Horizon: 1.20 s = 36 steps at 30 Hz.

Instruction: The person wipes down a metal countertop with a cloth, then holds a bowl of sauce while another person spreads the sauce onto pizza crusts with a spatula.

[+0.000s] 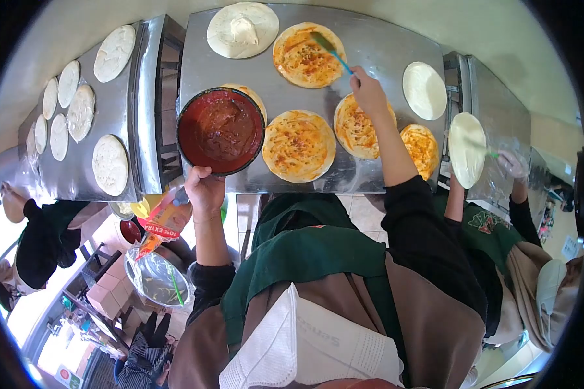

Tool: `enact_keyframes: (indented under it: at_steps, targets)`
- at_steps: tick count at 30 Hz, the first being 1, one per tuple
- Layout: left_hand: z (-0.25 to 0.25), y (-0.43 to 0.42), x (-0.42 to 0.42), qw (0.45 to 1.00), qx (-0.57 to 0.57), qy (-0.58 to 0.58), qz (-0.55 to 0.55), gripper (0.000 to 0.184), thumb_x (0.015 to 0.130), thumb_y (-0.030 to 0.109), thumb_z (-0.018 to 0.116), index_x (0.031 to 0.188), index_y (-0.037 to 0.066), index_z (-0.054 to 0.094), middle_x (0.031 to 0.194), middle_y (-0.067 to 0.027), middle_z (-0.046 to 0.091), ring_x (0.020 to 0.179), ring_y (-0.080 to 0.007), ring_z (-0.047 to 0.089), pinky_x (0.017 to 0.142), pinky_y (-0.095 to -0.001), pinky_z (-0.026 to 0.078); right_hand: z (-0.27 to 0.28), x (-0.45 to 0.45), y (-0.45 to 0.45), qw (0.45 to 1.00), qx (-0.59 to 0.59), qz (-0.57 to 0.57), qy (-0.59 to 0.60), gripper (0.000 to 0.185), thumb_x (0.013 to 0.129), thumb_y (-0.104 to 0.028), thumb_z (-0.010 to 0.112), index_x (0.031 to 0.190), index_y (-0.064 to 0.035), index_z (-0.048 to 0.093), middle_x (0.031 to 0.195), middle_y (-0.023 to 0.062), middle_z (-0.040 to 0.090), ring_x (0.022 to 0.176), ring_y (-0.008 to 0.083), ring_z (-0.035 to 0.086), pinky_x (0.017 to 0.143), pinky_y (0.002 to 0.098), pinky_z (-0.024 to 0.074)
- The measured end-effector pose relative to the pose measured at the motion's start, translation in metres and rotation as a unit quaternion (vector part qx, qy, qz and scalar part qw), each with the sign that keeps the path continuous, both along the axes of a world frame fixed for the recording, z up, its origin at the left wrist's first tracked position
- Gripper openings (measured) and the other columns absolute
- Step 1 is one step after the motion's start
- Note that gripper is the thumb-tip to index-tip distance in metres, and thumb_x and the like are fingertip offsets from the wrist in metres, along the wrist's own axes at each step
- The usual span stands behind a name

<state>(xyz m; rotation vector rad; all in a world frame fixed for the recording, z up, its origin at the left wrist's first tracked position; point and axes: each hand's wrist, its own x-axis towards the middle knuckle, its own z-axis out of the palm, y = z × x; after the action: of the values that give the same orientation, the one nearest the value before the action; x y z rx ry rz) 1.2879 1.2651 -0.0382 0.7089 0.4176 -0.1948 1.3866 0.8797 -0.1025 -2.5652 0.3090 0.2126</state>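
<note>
My left hand (205,189) grips the near rim of a bowl (187,139) holding thick red-brown sauce (224,129). The bowl is tilted toward me above the table's left front part. My right hand (368,91) is closed around the blue handle of a brush (331,50). Its dark head rests on a round flatbread (298,65) at the back, streaked with orange-red sauce. More sauced flatbreads lie nearer me: one in the middle (298,146), one under my right forearm (353,129) and one at the right (422,150). Another is mostly hidden behind the bowl.
A white-topped flatbread (243,29) with a creamy mound lies back left; another white-coated one (424,91) lies right. At right, a co-worker holds a coated flatbread (466,149). Several plain flatbreads (110,165) cover the left table. A clear tub (156,275) stands below left.
</note>
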Motion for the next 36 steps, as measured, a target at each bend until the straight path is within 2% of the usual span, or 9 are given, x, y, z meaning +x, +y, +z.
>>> enact_keyframes:
  at_steps: [4, 7, 10, 13, 17, 23, 29, 34, 36]
  targets:
    - [0.003, -0.004, -0.001, 1.0, 0.013, 0.012, 0.006, 0.062, 0.066, 0.008, 0.05, 0.128, 0.0, 0.044, 0.127, -0.0116, 0.052, 0.116, -0.0266, 0.05, 0.098, -0.0395, 0.04, -0.042, 0.011, -0.008, 0.988, -0.147, -0.032, -0.03, 0.026, 0.09, -0.024, 0.046, 0.114, -0.0165, 0.054, 0.083, 0.0152, 0.065, 0.081, 0.0337, 0.063, 0.067, 0.0462, 0.0486]
    - [0.004, -0.006, -0.001, 1.0, 0.014, 0.016, 0.012, 0.062, 0.066, 0.008, 0.051, 0.127, 0.0, 0.044, 0.126, -0.0117, 0.052, 0.116, -0.0264, 0.05, 0.098, -0.0395, 0.04, -0.036, 0.005, 0.004, 0.995, -0.089, 0.041, -0.02, 0.026, 0.09, -0.024, 0.047, 0.114, -0.0148, 0.054, 0.083, 0.0162, 0.064, 0.081, 0.0346, 0.062, 0.067, 0.0468, 0.0488]
    - [0.004, -0.007, -0.003, 1.0, 0.009, 0.018, 0.002, 0.062, 0.066, 0.008, 0.051, 0.127, 0.0, 0.044, 0.126, -0.0118, 0.052, 0.115, -0.0261, 0.051, 0.098, -0.0395, 0.04, -0.008, 0.0, 0.01, 0.999, 0.005, 0.033, 0.011, 0.027, 0.09, -0.024, 0.047, 0.115, -0.0149, 0.053, 0.084, 0.0172, 0.064, 0.081, 0.0352, 0.062, 0.068, 0.047, 0.0493]
    - [0.004, -0.007, -0.004, 1.0, 0.016, 0.02, 0.003, 0.061, 0.066, 0.008, 0.051, 0.126, 0.001, 0.045, 0.126, -0.0117, 0.052, 0.114, -0.0261, 0.051, 0.097, -0.0392, 0.041, -0.021, 0.007, 0.005, 0.997, -0.011, -0.042, -0.061, 0.026, 0.09, -0.025, 0.048, 0.114, -0.0164, 0.054, 0.084, 0.0173, 0.064, 0.08, 0.0351, 0.063, 0.067, 0.0469, 0.0495]
    - [0.001, -0.006, -0.006, 1.0, 0.022, 0.019, 0.003, 0.06, 0.066, 0.008, 0.05, 0.125, 0.001, 0.045, 0.125, -0.0114, 0.053, 0.113, -0.0262, 0.052, 0.096, -0.0387, 0.042, -0.049, 0.028, 0.01, 0.995, -0.051, -0.063, -0.055, 0.026, 0.089, -0.025, 0.048, 0.113, -0.017, 0.055, 0.085, 0.0164, 0.065, 0.08, 0.0347, 0.063, 0.067, 0.0468, 0.0491]
    - [0.001, -0.005, -0.01, 1.0, 0.024, 0.014, -0.007, 0.061, 0.066, 0.012, 0.051, 0.126, 0.003, 0.047, 0.128, -0.011, 0.052, 0.116, -0.0272, 0.05, 0.098, -0.0414, 0.04, -0.031, 0.028, 0.03, 0.996, 0.033, 0.078, -0.004, 0.028, 0.088, -0.025, 0.048, 0.115, -0.0177, 0.054, 0.084, 0.016, 0.065, 0.08, 0.034, 0.063, 0.068, 0.0467, 0.0495]
    - [0.001, -0.003, -0.013, 1.0, 0.009, 0.011, 0.003, 0.06, 0.066, 0.008, 0.05, 0.126, 0.0, 0.045, 0.124, -0.0116, 0.053, 0.113, -0.0262, 0.052, 0.097, -0.0391, 0.041, -0.038, 0.051, 0.032, 0.997, -0.061, -0.024, -0.045, 0.027, 0.088, -0.025, 0.048, 0.113, -0.0181, 0.056, 0.087, 0.0129, 0.066, 0.081, 0.0318, 0.063, 0.069, 0.044, 0.0503]
    - [0.006, -0.005, -0.017, 1.0, 0.016, 0.014, 0.005, 0.062, 0.065, 0.008, 0.051, 0.127, 0.0, 0.044, 0.125, -0.0122, 0.053, 0.115, -0.0262, 0.051, 0.098, -0.0391, 0.041, 0.001, 0.05, 0.031, 0.985, -0.024, 0.169, 0.014, 0.027, 0.087, -0.028, 0.051, 0.11, -0.0184, 0.06, 0.085, 0.012, 0.066, 0.082, 0.0304, 0.063, 0.072, 0.0415, 0.0504]
    - [0.007, -0.005, -0.018, 1.0, 0.012, 0.007, 0.003, 0.063, 0.065, 0.008, 0.051, 0.127, 0.0, 0.044, 0.126, -0.0122, 0.052, 0.116, -0.0263, 0.051, 0.099, -0.0394, 0.04, -0.002, 0.039, 0.014, 0.989, 0.003, 0.147, 0.01, 0.026, 0.087, -0.028, 0.051, 0.11, -0.0181, 0.06, 0.084, 0.0126, 0.066, 0.081, 0.0312, 0.063, 0.071, 0.042, 0.0504]
